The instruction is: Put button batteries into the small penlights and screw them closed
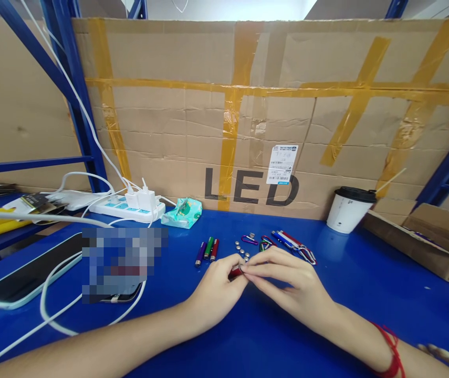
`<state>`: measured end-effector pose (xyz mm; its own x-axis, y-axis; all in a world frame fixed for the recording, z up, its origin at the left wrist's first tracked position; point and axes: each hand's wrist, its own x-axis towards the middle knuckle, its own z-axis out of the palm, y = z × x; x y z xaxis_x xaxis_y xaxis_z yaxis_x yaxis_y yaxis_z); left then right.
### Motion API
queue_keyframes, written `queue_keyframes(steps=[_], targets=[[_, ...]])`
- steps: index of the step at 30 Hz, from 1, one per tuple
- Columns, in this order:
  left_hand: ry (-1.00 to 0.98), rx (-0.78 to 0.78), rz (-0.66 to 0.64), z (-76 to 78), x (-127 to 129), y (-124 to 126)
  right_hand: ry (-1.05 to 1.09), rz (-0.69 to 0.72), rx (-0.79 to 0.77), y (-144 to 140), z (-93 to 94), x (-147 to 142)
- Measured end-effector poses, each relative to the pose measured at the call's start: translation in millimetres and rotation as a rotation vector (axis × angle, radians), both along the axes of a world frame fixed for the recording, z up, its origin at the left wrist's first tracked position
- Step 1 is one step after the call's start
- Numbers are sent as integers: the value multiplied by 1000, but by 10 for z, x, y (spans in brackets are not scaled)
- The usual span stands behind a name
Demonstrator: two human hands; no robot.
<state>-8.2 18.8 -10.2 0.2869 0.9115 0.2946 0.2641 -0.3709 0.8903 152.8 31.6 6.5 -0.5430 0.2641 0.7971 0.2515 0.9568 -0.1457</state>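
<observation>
My left hand point(221, 281) is closed round a small red metal tube point(235, 271) that looks like a keychain flashlight; most of it is hidden in the fist. The fingertips of my right hand point(293, 281) pinch at the tube's near-right end. Whether a small part sits between them is too hidden to make out. Just beyond my hands lie several silvery button cells point(242, 251). Left of these are a purple tube point(200, 254), a green tube point(209, 247) and a red tube point(215, 250). Behind my right hand lie blue and red tubes point(287, 240) with carabiner clips point(306, 254).
A phone point(31, 270) and white cables point(47, 299) occupy the left, near a power strip point(129, 210). A tissue pack point(182, 213) stands at the back. On the right are a lidded paper cup point(346, 211) and an open cardboard box point(425, 247). A cardboard wall point(169, 136) closes the rear.
</observation>
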Motion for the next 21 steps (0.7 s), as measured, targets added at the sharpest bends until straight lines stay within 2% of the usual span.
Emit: queue_keyframes(steps=[4,7,10,15,21], targets=[[-70,-56,50,16,-4,14,-28,-14,-113,-11,10,7],[-144,-121,158,40,-20,27,-49,-162,-242,58,2,52],[-198,-189,231,68,-25,30,-220,-310,-294,180,-39,117],[-234,-232,231,95,6,13,-535,-291,-301,254,-71,137],[-245,-202,171,72,24,0,-570,-276,-232,197,-30,99]])
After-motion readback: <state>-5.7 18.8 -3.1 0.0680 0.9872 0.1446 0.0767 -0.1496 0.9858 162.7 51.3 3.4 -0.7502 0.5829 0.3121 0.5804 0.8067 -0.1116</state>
